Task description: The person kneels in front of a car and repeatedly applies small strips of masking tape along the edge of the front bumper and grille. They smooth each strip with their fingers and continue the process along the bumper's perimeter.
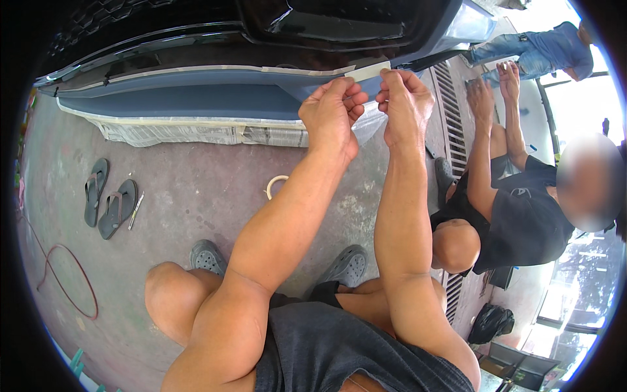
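A short strip of pale masking tape (369,70) is stretched between my two hands, up against the car bumper. My left hand (332,112) pinches its left end between thumb and forefinger. At the other end my right hand (407,104) pinches the strip the same way. The black car bumper (196,46) spans the top of the view, with a grey lower section (183,101) under it. A line of tape (215,67) runs along the seam between black and grey. Newspaper (196,132) hangs taped along the lower edge of the grey section.
A roll of tape (270,187) lies on the concrete floor, partly behind my left forearm. Flip-flops (118,209), a pen-like stick (136,210) and a red hose (68,248) lie leftward. At right, a person in black (529,209) sits close, hands raised, beside a floor grate (450,111).
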Available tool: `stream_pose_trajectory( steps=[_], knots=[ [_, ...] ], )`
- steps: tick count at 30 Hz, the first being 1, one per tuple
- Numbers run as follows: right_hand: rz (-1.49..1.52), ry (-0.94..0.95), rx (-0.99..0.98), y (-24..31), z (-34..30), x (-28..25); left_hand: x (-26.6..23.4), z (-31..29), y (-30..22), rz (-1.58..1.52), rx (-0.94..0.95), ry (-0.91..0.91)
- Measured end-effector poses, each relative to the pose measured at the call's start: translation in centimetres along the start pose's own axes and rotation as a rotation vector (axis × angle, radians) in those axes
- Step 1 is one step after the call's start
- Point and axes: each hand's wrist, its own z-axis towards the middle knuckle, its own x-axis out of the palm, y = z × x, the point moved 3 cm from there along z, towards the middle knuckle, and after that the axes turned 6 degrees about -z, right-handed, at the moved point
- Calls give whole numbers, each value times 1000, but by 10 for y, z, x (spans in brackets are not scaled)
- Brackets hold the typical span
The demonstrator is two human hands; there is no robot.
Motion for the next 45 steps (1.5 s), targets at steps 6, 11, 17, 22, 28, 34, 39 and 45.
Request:
stream_pose_trajectory(
  steps=[6, 11, 17, 22, 28, 34, 39, 45],
  knots=[
    [-13, -4, 20, 0, 2, -1, -1, 2, 4, -13, -52, -4],
    [1, 4, 18, -2, 3, -1, -1, 3, 5, -33, -61, 1],
    [42, -15, -5, -2, 3, 1, 0, 2, 4, -54, -71, -2],
    [45, -16, 15, -3, 5, 0, 0, 3, 4, -62, -79, -5],
    [88, 6, 34, -4, 5, 0, 2, 1, 2, -68, -90, -12],
    [107, -2, 34, -3, 4, 1, 2, 2, 2, -63, -93, -16],
    [122, 3, 20, -3, 4, 2, 3, 2, 1, -60, -90, -15],
    [79, -45, 8, -1, 3, 1, 3, 2, 2, -58, -99, -11]
  ],
)
